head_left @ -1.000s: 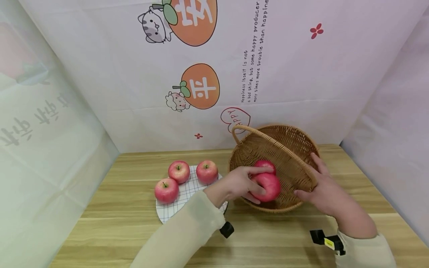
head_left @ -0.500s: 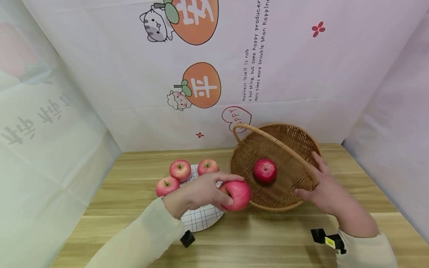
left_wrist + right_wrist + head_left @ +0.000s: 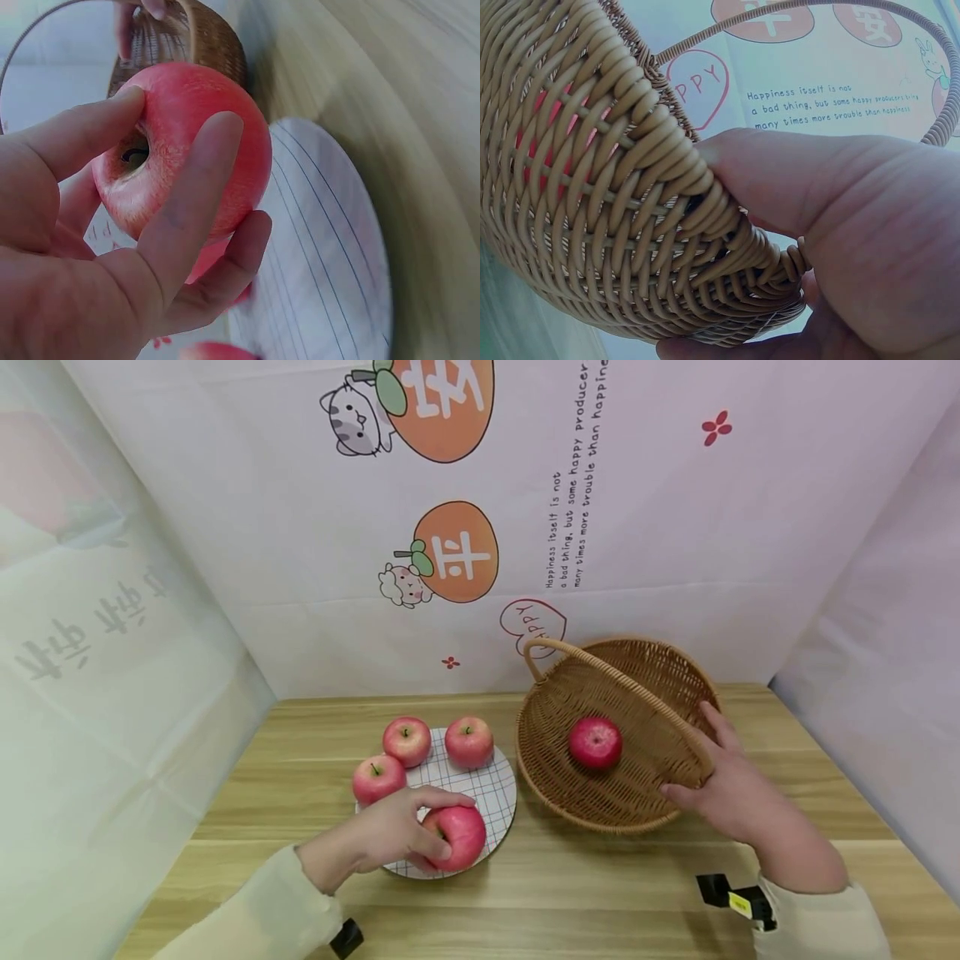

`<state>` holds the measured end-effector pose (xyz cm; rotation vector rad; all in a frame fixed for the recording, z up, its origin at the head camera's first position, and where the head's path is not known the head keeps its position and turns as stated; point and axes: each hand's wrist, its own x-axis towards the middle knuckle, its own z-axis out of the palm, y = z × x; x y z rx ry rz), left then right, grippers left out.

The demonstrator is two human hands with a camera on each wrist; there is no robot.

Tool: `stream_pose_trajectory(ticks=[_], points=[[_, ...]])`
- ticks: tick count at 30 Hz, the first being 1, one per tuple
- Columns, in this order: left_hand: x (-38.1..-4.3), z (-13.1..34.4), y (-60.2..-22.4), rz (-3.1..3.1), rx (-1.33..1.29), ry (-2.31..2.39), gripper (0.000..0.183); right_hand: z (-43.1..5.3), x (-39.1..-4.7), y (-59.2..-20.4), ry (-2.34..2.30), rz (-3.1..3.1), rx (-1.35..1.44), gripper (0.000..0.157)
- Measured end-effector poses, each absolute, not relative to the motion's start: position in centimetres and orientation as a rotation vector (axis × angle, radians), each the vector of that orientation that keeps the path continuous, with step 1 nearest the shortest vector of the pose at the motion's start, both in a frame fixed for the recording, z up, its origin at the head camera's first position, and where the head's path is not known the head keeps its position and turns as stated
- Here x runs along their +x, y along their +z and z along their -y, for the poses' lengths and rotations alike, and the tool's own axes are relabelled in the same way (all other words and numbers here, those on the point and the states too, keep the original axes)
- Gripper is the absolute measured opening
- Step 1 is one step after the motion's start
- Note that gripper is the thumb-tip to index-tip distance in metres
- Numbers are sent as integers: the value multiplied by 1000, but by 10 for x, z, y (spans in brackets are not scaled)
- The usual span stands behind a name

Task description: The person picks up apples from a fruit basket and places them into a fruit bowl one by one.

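Note:
My left hand [image 3: 390, 833] grips a red apple [image 3: 467, 837] low over the front of a round, white plate with a blue grid pattern [image 3: 491, 789]. In the left wrist view, fingers and thumb wrap round this apple [image 3: 199, 94], its stem hollow turned toward the thumb. Three more apples stand at the plate's back and left: one at the left [image 3: 379, 778], one behind it [image 3: 407, 742], one at the back right [image 3: 469, 743]. My right hand [image 3: 731, 789] holds the rim of a brown wicker basket [image 3: 637, 793] beside its handle. Inside the basket lies one darker red apple [image 3: 596, 743].
The basket's tall arched handle [image 3: 622, 681] crosses over its opening. Plate and basket stand side by side on a wood-grain table [image 3: 570, 893]. A printed white cloth [image 3: 660, 527] hangs behind, with more cloth at both sides.
My left hand has carried the apple out of the basket, leftward and toward me, to over the plate. One apple stays in the basket. My right hand keeps its place on the rim.

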<state>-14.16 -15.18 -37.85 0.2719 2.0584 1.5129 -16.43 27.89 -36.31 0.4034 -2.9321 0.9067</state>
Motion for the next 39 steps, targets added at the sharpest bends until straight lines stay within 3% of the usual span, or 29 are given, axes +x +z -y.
stream_pose_trajectory(ticks=[16, 39], points=[[-137, 193, -395, -2138, 196, 1462, 69, -278, -163, -363, 885, 2940, 394, 97], [-140, 187, -387, -2435, 208, 1159, 68, -279, -164, -363, 891, 2936, 406, 95]])
